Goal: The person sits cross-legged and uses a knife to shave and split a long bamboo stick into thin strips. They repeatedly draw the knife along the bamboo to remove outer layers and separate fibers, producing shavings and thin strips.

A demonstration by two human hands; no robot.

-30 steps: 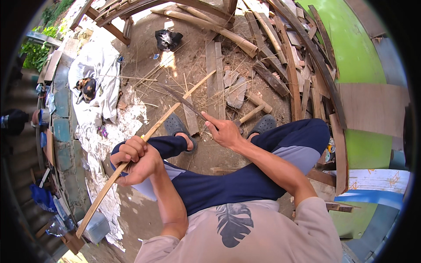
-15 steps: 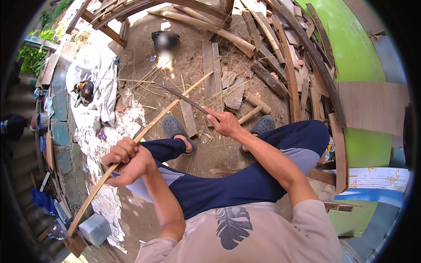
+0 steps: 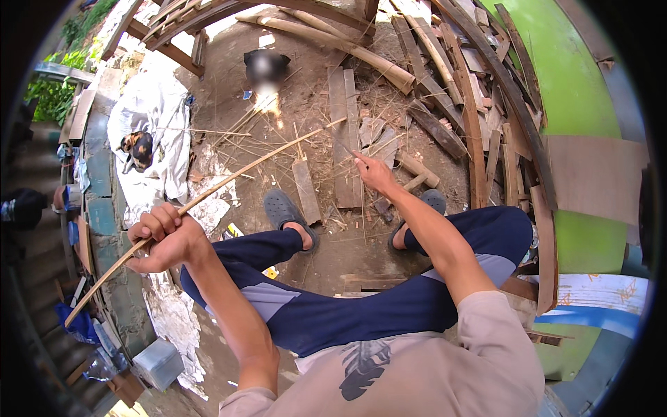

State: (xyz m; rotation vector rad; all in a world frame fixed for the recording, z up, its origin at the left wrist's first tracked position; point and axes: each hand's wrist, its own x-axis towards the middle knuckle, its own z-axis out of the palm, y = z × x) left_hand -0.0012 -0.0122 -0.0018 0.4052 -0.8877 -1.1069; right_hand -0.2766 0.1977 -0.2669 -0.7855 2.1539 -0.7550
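My left hand point(image 3: 165, 238) is closed around a long, pale bamboo strip point(image 3: 278, 152). The strip slants from the lower left up to the far middle, its lower end past my wrist. My right hand point(image 3: 375, 172) grips a knife, whose thin dark blade point(image 3: 344, 148) shows foreshortened and points away to the left. Its handle is hidden in my fist. Blade and strip are apart, with the strip's far tip just above the blade.
A calico cat point(image 3: 139, 149) lies on a white cloth point(image 3: 167, 118) at the left. Beyond my feet lie a wooden mallet point(image 3: 419, 169), boards point(image 3: 340, 139) and bamboo poles point(image 3: 326, 38). Scrap wood point(image 3: 472, 118) is piled at the right. A clear plastic box point(image 3: 158, 363) stands lower left.
My left hand has moved left and slightly up with the bamboo strip. My right hand has gone forward and right with the knife, off the strip.
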